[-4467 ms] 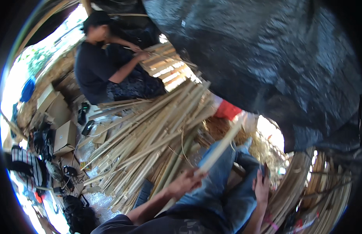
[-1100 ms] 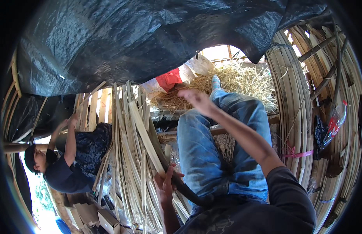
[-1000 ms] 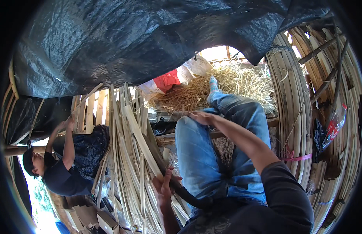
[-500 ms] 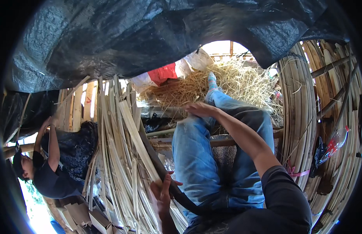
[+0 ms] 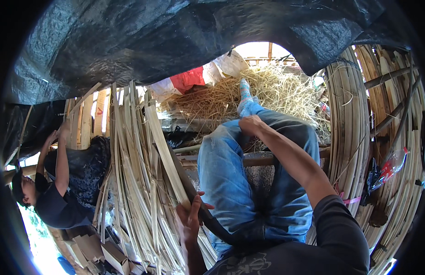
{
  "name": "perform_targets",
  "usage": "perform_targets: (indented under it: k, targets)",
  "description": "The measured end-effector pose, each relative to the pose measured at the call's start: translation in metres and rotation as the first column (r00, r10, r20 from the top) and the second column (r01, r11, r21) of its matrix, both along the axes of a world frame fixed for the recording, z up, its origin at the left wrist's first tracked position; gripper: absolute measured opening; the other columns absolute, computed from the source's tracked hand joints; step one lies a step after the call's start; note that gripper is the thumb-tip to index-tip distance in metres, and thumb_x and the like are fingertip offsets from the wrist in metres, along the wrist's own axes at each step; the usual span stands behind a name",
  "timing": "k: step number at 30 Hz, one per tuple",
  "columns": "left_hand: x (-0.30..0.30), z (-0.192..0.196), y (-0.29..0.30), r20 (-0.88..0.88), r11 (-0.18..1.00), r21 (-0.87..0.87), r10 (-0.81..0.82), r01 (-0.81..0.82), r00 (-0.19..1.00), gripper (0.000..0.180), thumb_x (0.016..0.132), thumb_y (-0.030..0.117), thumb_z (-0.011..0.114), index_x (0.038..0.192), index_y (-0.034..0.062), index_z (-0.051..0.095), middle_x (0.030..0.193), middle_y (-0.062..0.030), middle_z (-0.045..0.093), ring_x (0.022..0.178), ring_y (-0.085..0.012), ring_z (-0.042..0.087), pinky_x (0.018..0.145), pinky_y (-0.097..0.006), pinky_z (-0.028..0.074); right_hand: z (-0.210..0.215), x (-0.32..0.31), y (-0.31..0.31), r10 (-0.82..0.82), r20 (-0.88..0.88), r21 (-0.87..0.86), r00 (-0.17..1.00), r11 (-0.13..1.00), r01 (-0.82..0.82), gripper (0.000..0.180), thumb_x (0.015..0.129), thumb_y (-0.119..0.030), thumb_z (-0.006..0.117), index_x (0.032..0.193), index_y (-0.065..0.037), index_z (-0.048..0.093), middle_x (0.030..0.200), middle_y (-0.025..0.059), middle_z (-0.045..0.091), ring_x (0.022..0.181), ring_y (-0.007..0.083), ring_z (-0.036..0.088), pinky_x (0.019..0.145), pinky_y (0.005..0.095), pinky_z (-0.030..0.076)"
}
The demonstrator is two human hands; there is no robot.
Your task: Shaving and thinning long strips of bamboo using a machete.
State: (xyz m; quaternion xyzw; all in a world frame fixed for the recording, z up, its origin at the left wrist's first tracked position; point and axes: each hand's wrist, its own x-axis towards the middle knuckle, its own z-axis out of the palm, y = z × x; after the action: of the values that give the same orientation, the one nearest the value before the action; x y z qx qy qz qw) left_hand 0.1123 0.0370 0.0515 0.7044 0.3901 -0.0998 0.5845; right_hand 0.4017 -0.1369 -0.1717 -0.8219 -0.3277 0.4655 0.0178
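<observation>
strip (image 5: 167, 153): pale tan | jeans (image 5: 224, 169): faded blue | tarp (image 5: 198, 27): black

Left hand (image 5: 189, 221): one
Right hand (image 5: 250, 125): one
Wide strip (image 5: 168, 158) by left hand: one
Piled strips (image 5: 131, 169): many, too overlapped to count
Co-worker (image 5: 65, 208): one
Co-worker's hands (image 5: 64, 131): two
Jeans legs (image 5: 225, 158): two
Pink tie (image 5: 350, 200): one
Clear red-marked bag (image 5: 391, 166): one
Cardboard boxes (image 5: 114, 257): at least two
Black cap (image 5: 17, 188): one

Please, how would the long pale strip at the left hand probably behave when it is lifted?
The long pale strip probably stays fairly stiff: it runs straight beyond the left hand. Being narrow, it may feel light for its length. Its flat face suggests little rolling.
</observation>
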Motion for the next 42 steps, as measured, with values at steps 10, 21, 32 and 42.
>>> perform_targets:
  k: [10, 21, 32, 42]
  targets:
    - [0.008, 0.003, -0.01, 0.001, 1.0, -0.006, -0.013, 0.013, 1.0, 0.037, 0.1, 0.031, 0.062, 0.112, -0.0032, 0.07, 0.071, -0.0131, 0.073, 0.047, -0.0067, 0.055, 0.045, -0.022, 0.039, -0.134, -0.046, -0.016, 0.094, -0.121, 0.033, 0.988, 0.995, -0.09, 0.044, 0.094, -0.013, 0.054, 0.138, -0.011, 0.057, 0.142, 0.018, 0.055, 0.131, 0.0333, 0.054, 0.104, 0.0432, 0.048]
    - [0.01, -0.003, -0.013, 0.042, 0.999, -0.013, -0.045, 0.046, 0.998, 0.034, 0.101, 0.03, 0.061, 0.112, -0.0019, 0.069, 0.071, -0.0123, 0.073, 0.041, -0.0045, 0.05, 0.04, -0.021, 0.035, -0.103, -0.014, -0.031, -0.264, 0.702, 0.311, 0.662, 0.949, 0.049, 0.03, 0.091, -0.031, 0.064, 0.111, -0.012, 0.075, 0.101, 0.0109, 0.075, 0.097, 0.0312, 0.072, 0.083, 0.0422, 0.059]
    - [-0.002, -0.001, -0.012, 0.095, 0.997, -0.059, -0.051, 0.057, 0.994, 0.034, 0.1, 0.029, 0.062, 0.113, -0.002, 0.069, 0.072, -0.0115, 0.073, 0.043, -0.0032, 0.047, 0.042, -0.022, 0.034, -0.017, -0.014, -0.017, 0.244, 0.062, -0.051, 0.968, 0.969, -0.241, 0.04, 0.087, -0.035, 0.069, 0.12, -0.011, 0.07, 0.115, 0.0104, 0.072, 0.109, 0.031, 0.068, 0.091, 0.044, 0.055]
    - [-0.016, 0.027, -0.023, 0.248, 0.988, -0.113, -0.077, 0.107, 0.966, 0.033, 0.103, 0.026, 0.06, 0.114, -0.0028, 0.07, 0.081, -0.0125, 0.073, 0.072, -0.0137, 0.07, 0.057, -0.025, 0.048, 0.171, -0.16, -0.053, -0.197, -0.501, 0.772, 0.842, 0.338, 0.539, 0.051, 0.1, -0.016, 0.06, 0.148, -0.008, 0.047, 0.134, 0.0118, 0.066, 0.116, 0.0211, 0.065, 0.098, 0.0374, 0.052]
